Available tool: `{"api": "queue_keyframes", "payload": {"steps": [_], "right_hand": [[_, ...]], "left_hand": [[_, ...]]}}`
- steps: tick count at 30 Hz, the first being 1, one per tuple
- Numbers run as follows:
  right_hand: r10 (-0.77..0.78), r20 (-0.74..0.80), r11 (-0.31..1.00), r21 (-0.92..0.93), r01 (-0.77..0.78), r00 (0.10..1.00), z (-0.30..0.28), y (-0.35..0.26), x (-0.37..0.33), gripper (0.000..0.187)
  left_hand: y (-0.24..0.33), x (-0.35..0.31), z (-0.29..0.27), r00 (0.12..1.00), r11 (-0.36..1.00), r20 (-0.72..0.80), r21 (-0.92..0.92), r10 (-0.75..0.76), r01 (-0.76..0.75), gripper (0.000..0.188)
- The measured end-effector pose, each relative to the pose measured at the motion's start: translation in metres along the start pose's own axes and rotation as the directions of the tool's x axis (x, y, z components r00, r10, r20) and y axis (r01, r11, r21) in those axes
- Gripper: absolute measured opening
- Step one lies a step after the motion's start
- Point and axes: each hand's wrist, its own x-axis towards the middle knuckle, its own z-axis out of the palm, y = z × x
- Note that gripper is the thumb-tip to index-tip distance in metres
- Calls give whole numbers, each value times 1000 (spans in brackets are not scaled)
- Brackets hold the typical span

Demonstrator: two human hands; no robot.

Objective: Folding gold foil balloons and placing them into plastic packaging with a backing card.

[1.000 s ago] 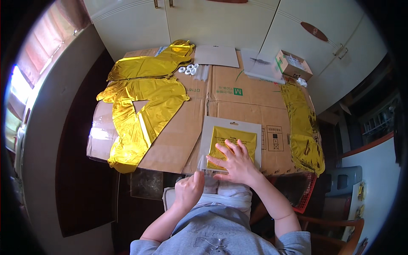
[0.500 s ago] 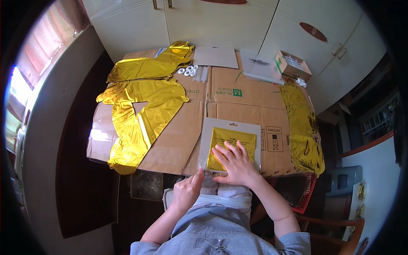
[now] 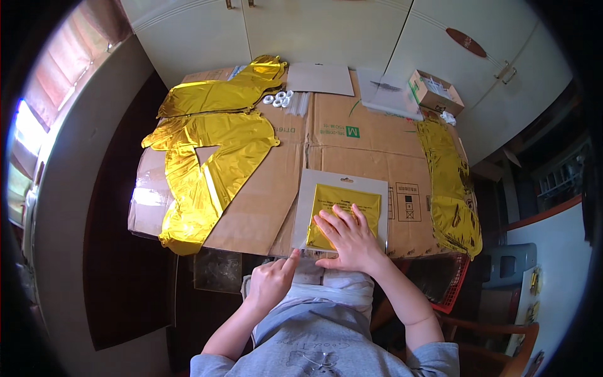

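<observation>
A flat clear plastic bag [image 3: 300,220] with a grey-white backing card [image 3: 347,178] lies at the table's near edge. On that card sits a folded gold foil balloon [image 3: 330,196] with small print. My right hand [image 3: 353,242] rests flat over the folded foil, fingers spread, covering its lower right part. At the bag's lower left corner is my left hand [image 3: 274,276], its index finger stretched to the corner and the other fingers curled in. It seems to pinch the bag's edge there; the thumb is mostly hidden.
Flat gold foil balloons [image 3: 242,147] spread over the left of the cardboard-covered table [image 3: 364,157]; another gold foil piece [image 3: 447,182] lies at the right. Farther back are white ribbon rolls [image 3: 278,99], clear tubes [image 3: 298,103], a grey card [image 3: 320,80], plastic sheets [image 3: 386,94] and a small box [image 3: 433,93].
The view has shifted slightly. Both hands stay almost in place, the right flat on the folded foil and the left at the bag's corner.
</observation>
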Motion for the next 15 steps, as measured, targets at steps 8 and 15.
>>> {"api": "queue_keyframes", "payload": {"steps": [8,15], "right_hand": [[1,18,1000,-11,-1,1000,-1,0,0,97],[11,22,1000,-6,-11,1000,1,0,-1,99]], "left_hand": [[-2,6,11,1000,1000,-4,-1,-4,4,41],[-8,8,8,999,1000,42,-12,14,-13,38]]}}
